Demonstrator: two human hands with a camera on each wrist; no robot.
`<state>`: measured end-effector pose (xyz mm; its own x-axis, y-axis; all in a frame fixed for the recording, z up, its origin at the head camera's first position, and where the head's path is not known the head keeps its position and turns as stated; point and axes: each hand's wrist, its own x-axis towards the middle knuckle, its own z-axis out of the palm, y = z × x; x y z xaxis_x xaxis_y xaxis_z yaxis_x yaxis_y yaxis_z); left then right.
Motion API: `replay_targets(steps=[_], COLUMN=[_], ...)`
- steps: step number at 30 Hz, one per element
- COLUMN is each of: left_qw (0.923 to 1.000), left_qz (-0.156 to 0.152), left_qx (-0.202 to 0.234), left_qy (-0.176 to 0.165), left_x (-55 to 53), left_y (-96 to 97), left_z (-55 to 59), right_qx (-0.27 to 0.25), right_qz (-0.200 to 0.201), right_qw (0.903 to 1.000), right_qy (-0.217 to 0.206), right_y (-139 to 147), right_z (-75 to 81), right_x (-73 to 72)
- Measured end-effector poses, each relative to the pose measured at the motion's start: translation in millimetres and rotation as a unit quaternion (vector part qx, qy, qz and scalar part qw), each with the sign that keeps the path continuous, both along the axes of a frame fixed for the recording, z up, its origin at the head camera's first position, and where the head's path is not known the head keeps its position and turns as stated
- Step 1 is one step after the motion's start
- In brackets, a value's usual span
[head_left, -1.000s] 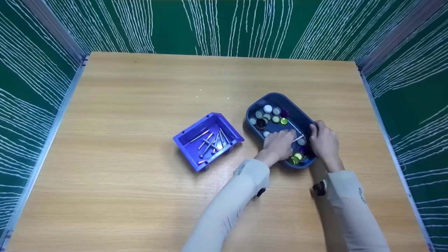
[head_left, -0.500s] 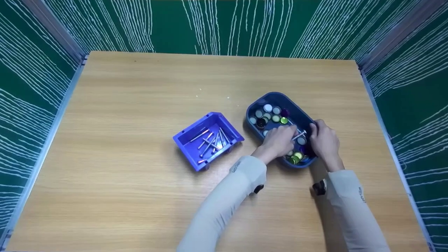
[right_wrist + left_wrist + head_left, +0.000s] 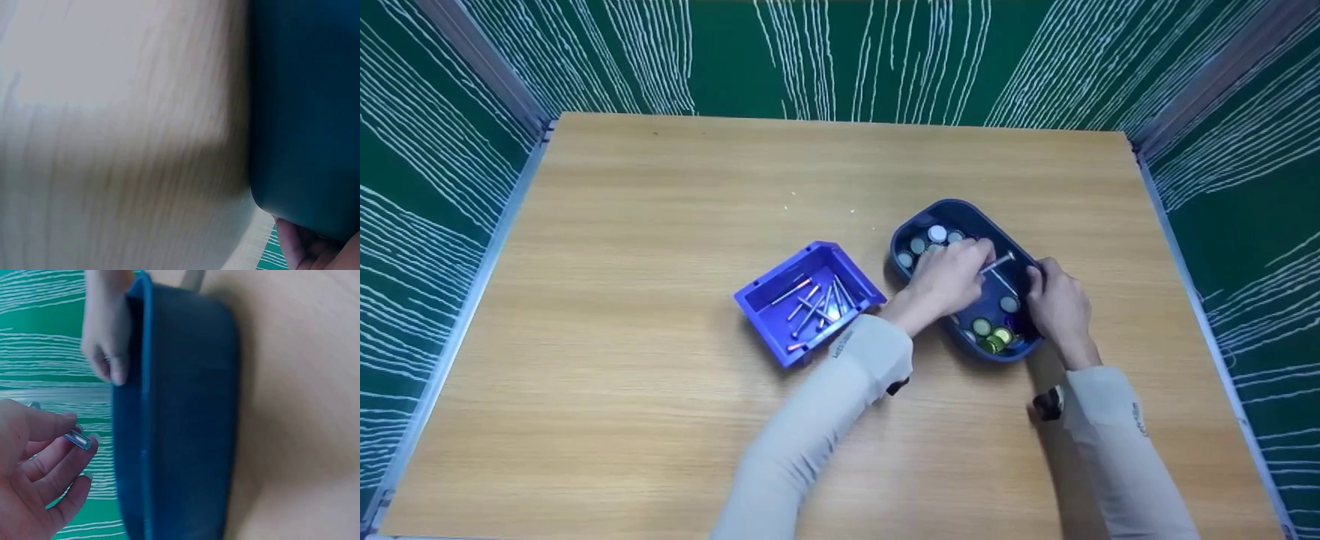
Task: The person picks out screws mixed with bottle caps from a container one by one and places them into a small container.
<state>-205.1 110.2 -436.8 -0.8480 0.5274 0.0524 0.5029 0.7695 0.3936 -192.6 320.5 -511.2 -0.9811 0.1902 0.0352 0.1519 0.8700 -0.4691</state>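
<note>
My left hand (image 3: 949, 277) is over the dark blue tub (image 3: 960, 356), pinching a metal bolt (image 3: 999, 262) between thumb and fingers. In the left wrist view the threaded end of the bolt (image 3: 79, 439) sticks out past the fingertips. My right hand (image 3: 1059, 307) grips the tub's right rim; in the right wrist view only part of it shows, below the tub wall (image 3: 309, 112). Inside the tub lie bottle caps, among them a green cap (image 3: 994, 343) and a white cap (image 3: 937, 233). A second bolt (image 3: 1006, 285) lies in there too. My left hand hides some caps.
A purple-blue bin (image 3: 765, 289) with several bolts (image 3: 817, 309) stands left of the tub, near my left forearm. Both stand on a wooden table (image 3: 622, 337). Small white bits lie behind them. Green panels with white lines (image 3: 885, 60) enclose the table's back and sides.
My left hand has moved up and back inside the tub, bringing the pinched bolt with it. Caps at the tub's near end have come into view. My right hand stays on the rim.
</note>
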Motion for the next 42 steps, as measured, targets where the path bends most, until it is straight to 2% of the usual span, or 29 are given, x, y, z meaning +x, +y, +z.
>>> replay_targets(steps=[8,11,15,20,30,42], left_qw=[0.9991,0.9992,0.9997,0.9995,0.9945,0.9854], left_qz=[-0.012,-0.018,-0.009,0.000,-0.005,-0.004], left_qx=[-0.005,0.001,0.002,-0.029,-0.101,-0.166], left_qy=[0.039,0.036,0.022,0.016,0.027,0.038], left_x=[-4.3,-4.8,-6.5,-7.9,-7.4,-2.8], left_y=[-30.1,-46.9,-70.1,-98.1,-137.7,-159.5], left_z=[24.1,31.7,42.2,48.8,36.8,8.0], right_qx=[0.003,0.005,0.006,0.006,0.007,0.012], right_qz=[0.000,-0.001,-0.001,-0.001,-0.001,0.000], right_qw=[1.0000,1.0000,1.0000,1.0000,1.0000,0.9998], right_qy=[0.001,0.003,-0.004,-0.007,-0.007,0.017], right_y=[0,-1,-2,-2,-2,-3], right_z=[1.2,1.7,2.9,3.2,2.0,2.1], right_x=[1.5,1.4,0.8,0.4,1.3,1.6])
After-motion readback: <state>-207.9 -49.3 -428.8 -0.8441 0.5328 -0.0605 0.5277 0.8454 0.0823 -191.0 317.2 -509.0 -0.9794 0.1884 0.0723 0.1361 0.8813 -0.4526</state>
